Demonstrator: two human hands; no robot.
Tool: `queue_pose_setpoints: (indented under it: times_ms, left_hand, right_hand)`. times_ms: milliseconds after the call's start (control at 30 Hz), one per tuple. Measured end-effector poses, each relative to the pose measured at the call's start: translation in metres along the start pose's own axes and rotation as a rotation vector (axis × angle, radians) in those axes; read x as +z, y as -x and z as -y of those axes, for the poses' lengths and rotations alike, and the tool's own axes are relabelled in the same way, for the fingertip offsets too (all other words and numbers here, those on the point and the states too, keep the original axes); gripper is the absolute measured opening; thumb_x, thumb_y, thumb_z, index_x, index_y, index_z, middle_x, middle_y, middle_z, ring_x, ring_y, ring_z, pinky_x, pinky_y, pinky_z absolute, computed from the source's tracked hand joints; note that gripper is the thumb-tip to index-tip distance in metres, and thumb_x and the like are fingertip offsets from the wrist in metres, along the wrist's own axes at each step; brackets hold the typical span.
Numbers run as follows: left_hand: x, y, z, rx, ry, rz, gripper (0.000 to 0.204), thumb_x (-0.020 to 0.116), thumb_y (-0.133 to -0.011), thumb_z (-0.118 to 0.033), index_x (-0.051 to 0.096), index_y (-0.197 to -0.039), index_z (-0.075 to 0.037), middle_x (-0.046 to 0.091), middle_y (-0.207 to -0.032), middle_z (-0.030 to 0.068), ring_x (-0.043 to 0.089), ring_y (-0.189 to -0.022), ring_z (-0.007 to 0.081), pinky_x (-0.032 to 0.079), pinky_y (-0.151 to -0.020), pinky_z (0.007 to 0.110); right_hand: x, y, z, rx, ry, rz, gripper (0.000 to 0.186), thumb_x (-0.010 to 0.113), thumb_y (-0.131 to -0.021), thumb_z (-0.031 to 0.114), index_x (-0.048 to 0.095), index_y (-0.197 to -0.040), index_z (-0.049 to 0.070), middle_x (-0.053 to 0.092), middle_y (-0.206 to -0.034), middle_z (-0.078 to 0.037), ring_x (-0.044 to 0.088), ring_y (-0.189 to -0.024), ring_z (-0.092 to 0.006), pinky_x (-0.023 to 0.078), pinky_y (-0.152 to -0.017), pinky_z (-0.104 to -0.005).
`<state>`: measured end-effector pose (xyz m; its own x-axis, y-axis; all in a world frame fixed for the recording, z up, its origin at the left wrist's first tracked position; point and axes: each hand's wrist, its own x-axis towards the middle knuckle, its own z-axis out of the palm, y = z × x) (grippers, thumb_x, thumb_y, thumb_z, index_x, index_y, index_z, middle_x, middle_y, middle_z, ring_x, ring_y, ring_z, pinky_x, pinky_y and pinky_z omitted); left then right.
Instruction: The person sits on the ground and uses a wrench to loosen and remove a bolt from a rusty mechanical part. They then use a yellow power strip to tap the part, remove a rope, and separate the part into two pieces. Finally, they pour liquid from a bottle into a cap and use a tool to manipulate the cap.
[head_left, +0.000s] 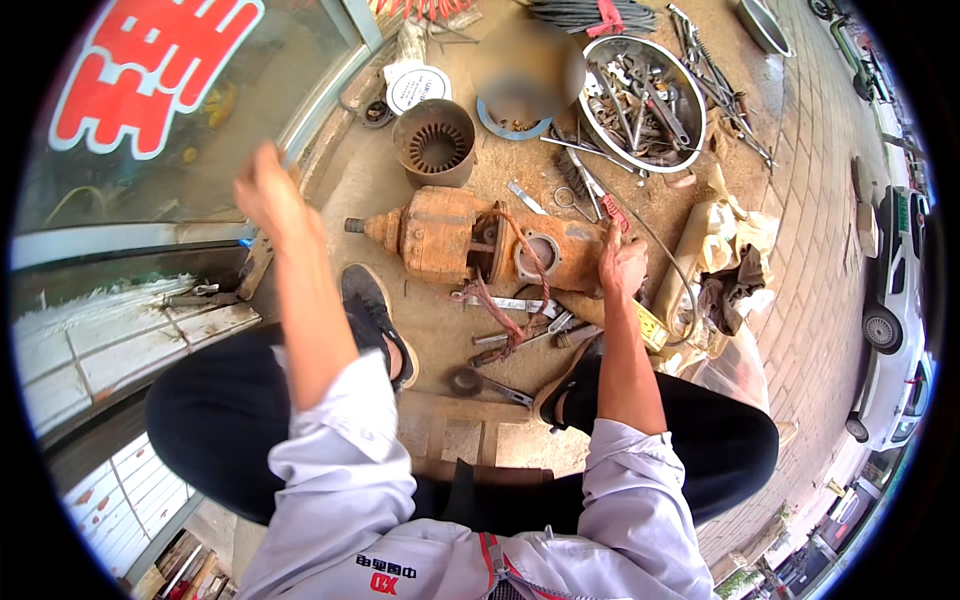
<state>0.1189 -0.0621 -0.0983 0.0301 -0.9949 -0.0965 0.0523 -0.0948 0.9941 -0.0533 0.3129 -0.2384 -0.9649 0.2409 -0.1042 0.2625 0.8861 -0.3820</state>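
A rusty orange pump-motor assembly (435, 235) lies across the ground, its threaded shaft pointing left and a round opening on its right half. Frayed reddish wires hang from its middle. My right hand (622, 262) grips the assembly’s right end. My left hand (268, 190) is raised beside the glass pane (180, 180), left of the shaft and apart from it; its fingers are curled, and whatever they might hold is too blurred to name. Behind the assembly stands a slotted metal cylinder (425, 125). Wrenches and a dark ring (466, 381) lie between my feet.
An oval metal basin (688, 80) full of tools, a blue-rimmed dish (490, 122), coiled cable (560, 14) and loose pliers lie behind. Crumpled cream packaging (705, 240) and a hose lie right. A white car (895, 300) is parked beyond the brick paving (810, 200).
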Motion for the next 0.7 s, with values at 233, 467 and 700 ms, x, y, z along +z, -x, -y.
queue_pose_setpoints:
  times_ms: [233,467,700]
  left_hand:
    - [0.005,0.060,-0.288,0.855,-0.089,0.436,0.018,0.063,-0.091,-0.016,0.065,-0.098,0.000,0.067,-0.092,0.0070,0.062,-0.085,0.0155,0.049,-0.080,0.030]
    - [-0.028,0.080,-0.276,1.024,-0.416,0.729,0.020,0.066,-0.093,-0.018,0.068,-0.099,0.000,0.069,-0.092,0.0059,0.065,-0.087,0.0161,0.051,-0.080,0.030]
    - [-0.034,0.052,-0.220,1.099,-0.933,0.689,0.025,0.067,-0.080,-0.019,0.067,-0.090,0.004,0.066,-0.082,0.0173,0.063,-0.075,0.0286,0.049,-0.069,0.039]
  right_hand:
    - [-0.054,0.084,0.062,-0.317,-0.527,0.242,0.056,0.063,-0.093,0.049,0.068,-0.105,-0.005,0.071,-0.093,-0.024,0.067,-0.083,-0.0318,0.053,-0.078,-0.0462]
    - [-0.042,0.123,0.011,-0.427,-0.284,0.568,0.046,0.077,-0.084,0.033,0.068,-0.102,-0.007,0.072,-0.085,-0.023,0.068,-0.078,-0.0271,0.052,-0.072,-0.0399]
    - [-0.061,0.094,0.029,-0.281,-0.479,0.884,0.014,0.062,-0.094,0.005,0.068,-0.103,-0.004,0.067,-0.079,-0.009,0.060,-0.064,-0.0150,0.052,-0.055,-0.0326]
